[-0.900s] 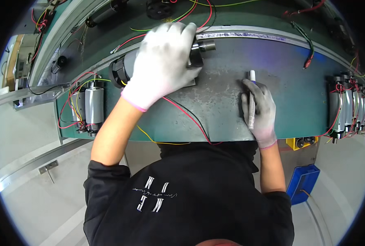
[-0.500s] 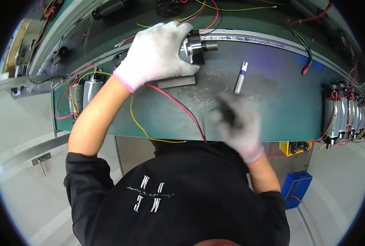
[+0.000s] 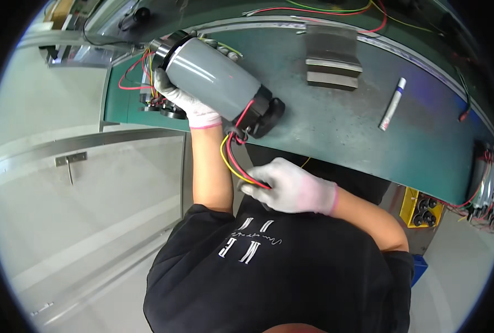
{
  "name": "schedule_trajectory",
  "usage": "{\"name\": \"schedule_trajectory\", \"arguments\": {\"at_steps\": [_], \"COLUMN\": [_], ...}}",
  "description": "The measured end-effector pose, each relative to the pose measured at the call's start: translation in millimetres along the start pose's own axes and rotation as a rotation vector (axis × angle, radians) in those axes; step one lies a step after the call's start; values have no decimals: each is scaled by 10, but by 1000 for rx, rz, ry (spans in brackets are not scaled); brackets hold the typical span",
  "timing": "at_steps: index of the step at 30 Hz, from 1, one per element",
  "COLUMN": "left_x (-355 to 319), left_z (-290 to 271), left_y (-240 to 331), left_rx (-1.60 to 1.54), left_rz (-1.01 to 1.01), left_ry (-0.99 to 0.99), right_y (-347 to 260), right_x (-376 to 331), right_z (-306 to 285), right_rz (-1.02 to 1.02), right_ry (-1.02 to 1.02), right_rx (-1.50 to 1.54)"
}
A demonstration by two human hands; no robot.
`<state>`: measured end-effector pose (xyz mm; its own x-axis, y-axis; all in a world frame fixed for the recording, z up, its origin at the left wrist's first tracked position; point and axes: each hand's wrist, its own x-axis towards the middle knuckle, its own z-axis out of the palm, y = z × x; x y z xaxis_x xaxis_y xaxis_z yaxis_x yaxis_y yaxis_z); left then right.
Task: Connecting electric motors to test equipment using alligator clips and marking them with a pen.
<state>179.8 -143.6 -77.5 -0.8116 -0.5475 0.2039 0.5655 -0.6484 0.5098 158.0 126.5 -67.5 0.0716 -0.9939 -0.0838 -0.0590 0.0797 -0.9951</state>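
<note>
A grey cylindrical electric motor point(image 3: 212, 76) with black end parts is raised, tilted, over the left side of the bench. My left hand point(image 3: 185, 104), in a white glove, grips it near the shaft end, with part of the fingers hidden behind it. Red, yellow and black wires point(image 3: 228, 154) come out of the motor's lower end. My gloved right hand point(image 3: 291, 186) is closed around these wires, close to my body and below the bench's front edge. To the right of the motor sits a metal block point(image 3: 331, 50) with a stepped front.
A white marker point(image 3: 392, 105) lies on the green bench top point(image 3: 291, 119). More motors point(image 3: 484, 183) with wires stand at the right end. A yellow bin point(image 3: 411, 206) with black round parts is below that end. Loose wires point(image 3: 324, 8) lie along the back.
The motor has been lifted off the metal block and swung left, its wired end now facing me. My right hand has come down and left to take hold of the wires. The view has shifted.
</note>
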Motion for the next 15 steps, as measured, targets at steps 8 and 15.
{"name": "schedule_trajectory", "arguments": {"at_steps": [8, 15], "left_x": [-15, 1116], "left_z": [284, 399], "left_y": [-16, 105], "left_rx": [-86, 422], "left_rz": [-27, -207], "left_ry": [-40, 418], "right_y": [-296, -379], "right_x": [-157, -796], "right_z": [-127, -769], "right_rz": [-207, -143], "right_ry": [70, 453], "right_rx": [41, -46]}}
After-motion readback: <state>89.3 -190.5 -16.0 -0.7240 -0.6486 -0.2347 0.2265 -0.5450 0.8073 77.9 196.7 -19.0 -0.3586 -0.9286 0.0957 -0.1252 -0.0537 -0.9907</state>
